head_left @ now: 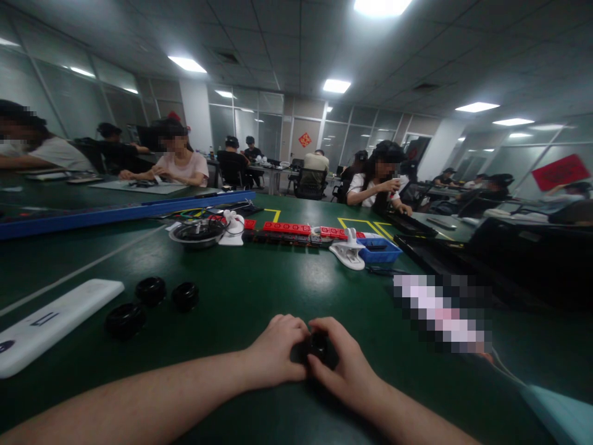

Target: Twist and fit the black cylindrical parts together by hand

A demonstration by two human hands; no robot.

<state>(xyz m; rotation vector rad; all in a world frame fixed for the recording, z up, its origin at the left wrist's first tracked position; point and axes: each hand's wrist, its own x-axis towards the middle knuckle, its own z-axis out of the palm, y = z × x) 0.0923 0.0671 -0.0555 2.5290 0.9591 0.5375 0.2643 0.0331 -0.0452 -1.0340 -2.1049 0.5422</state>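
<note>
Close to the table's front edge, a small glossy black round piece (pixel 317 347) sits between my two hands. My right hand (pixel 345 361) curls round its right side, with thumb and fingers closed on it. My left hand (pixel 280 347) is closed against its left side, fingers bent and touching the right hand's fingertips. Much of the piece is hidden by the fingers, and its exact kind is unclear. Over to the left lie three similar black round pieces (pixel 151 290), looking like thick rings or small tyres.
A long white case (pixel 60 321) lies at left. Farther back stand a metal bowl (pixel 197 233) with cables, white clamps (pixel 348 250), a row of red blocks (pixel 287 228) and a blue tray (pixel 380 252). A blue rail (pixel 130 211) crosses far left. Other people work at tables beyond.
</note>
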